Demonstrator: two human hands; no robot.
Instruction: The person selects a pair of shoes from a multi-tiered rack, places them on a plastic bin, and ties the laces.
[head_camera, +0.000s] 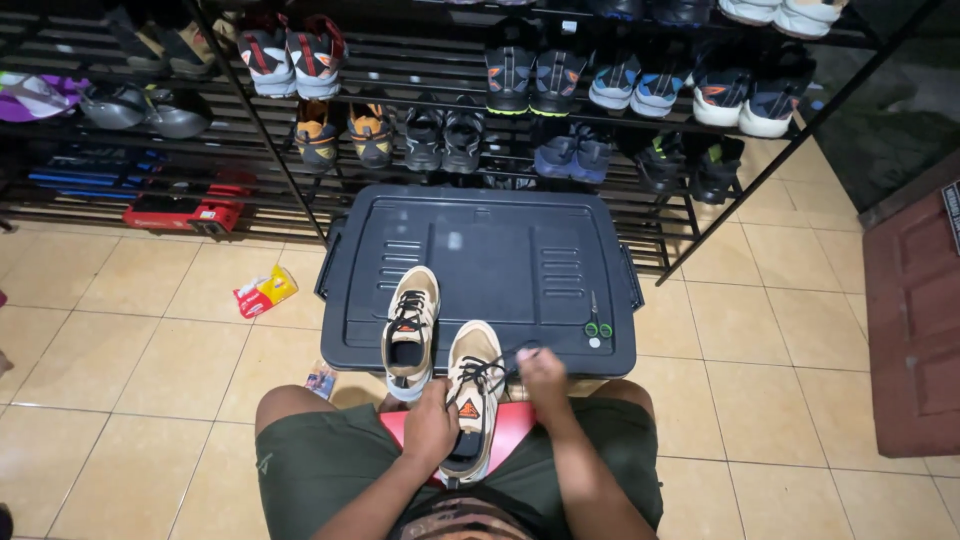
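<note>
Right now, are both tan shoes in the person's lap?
No: one tan shoe stands on the dark bin lid; both hands hold the other shoe.

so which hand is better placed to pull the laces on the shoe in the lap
Right. The right hand already pinches the black laces near the toe, while the left hand grips the shoe at its side.

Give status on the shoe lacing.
Done, it seems: one tan shoe stands laced on the bin lid. In hand: left hand steadies the second shoe on the lap; right hand pulls its black lace. Left: finishing that lacing.
</note>
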